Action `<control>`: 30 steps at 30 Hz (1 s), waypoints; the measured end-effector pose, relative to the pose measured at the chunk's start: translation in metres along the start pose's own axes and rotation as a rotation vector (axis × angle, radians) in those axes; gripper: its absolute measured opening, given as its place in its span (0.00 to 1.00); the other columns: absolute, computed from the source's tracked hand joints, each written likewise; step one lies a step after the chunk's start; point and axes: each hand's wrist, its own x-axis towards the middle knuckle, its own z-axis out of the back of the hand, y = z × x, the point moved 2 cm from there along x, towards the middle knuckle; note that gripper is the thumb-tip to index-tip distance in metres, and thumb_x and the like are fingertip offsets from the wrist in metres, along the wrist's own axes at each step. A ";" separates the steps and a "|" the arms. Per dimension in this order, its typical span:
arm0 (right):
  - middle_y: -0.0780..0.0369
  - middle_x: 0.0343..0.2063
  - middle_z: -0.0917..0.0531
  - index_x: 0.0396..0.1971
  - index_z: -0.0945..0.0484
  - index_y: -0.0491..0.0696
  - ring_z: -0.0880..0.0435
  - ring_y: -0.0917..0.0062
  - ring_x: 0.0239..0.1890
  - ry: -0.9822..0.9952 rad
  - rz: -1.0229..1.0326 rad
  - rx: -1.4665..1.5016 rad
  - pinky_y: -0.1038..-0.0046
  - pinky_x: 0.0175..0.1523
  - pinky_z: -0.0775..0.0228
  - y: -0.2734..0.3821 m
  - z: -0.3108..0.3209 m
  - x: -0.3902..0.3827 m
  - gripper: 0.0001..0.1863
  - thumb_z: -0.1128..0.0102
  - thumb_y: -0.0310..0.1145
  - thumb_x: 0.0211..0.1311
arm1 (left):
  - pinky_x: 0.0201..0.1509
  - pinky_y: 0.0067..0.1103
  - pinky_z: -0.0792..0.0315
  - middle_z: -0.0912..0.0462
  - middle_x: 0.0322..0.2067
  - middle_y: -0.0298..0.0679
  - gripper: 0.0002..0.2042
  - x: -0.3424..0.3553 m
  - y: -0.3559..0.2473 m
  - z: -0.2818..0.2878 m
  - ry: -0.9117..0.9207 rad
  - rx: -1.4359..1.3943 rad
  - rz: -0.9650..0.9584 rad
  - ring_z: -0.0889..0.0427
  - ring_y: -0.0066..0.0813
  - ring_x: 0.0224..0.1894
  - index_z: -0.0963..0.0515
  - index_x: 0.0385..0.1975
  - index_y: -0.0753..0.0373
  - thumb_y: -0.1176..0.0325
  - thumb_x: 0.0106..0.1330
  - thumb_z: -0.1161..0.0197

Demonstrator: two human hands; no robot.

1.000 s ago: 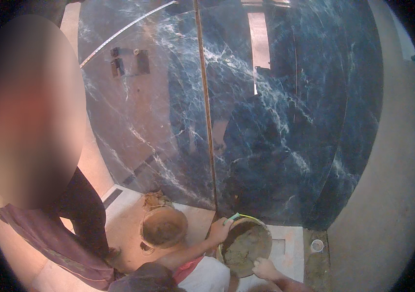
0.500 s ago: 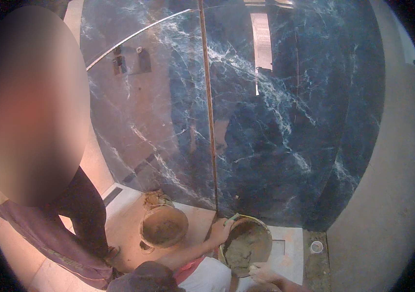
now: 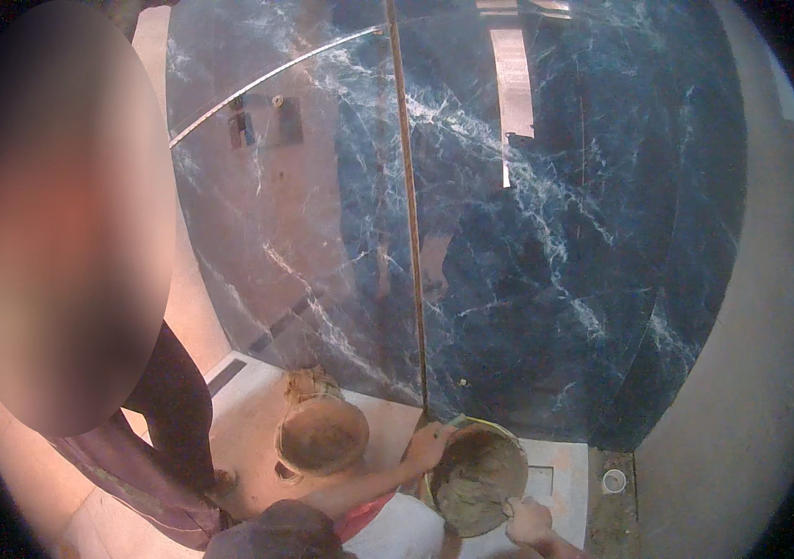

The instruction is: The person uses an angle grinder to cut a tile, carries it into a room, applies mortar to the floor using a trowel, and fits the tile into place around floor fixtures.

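Note:
A round bucket (image 3: 520, 456) with a yellowish rim stands low in front of me, holding a wet grey mix (image 3: 476, 489) that looks like mortar. My left hand (image 3: 429, 445) is closed at its far left rim, beside a short green piece (image 3: 456, 421). At the near right rim, my right hand (image 3: 531, 523) is curled closed. Something small shows at its fingertips, but what it grips is hidden. Left of my forearm sits a second, mud-stained basin (image 3: 324, 434), with a crumpled brown bag (image 3: 308, 384) behind it.
Large dark blue veined slabs (image 3: 546, 279) rise in front, split by a narrow vertical gap (image 3: 413, 214). A person in dark trousers (image 3: 178, 401) stands close on the left. At the right, a small white cup or pipe end (image 3: 613, 482) is by a pale floor tile (image 3: 565, 475).
My right hand has moved a little rightward along the near rim and its fingers look more curled. The left hand stays at the rim. The whole view has shifted slightly.

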 end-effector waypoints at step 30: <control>0.64 0.24 0.19 0.34 0.19 0.46 0.20 0.76 0.25 0.353 0.084 1.042 0.74 0.29 0.30 -0.004 -0.128 0.052 0.07 0.41 0.33 0.65 | 0.43 0.42 0.29 0.19 0.34 0.59 0.20 -0.006 -0.017 -0.011 -0.049 -0.100 -0.103 0.20 0.59 0.40 0.21 0.36 0.67 0.52 0.69 0.45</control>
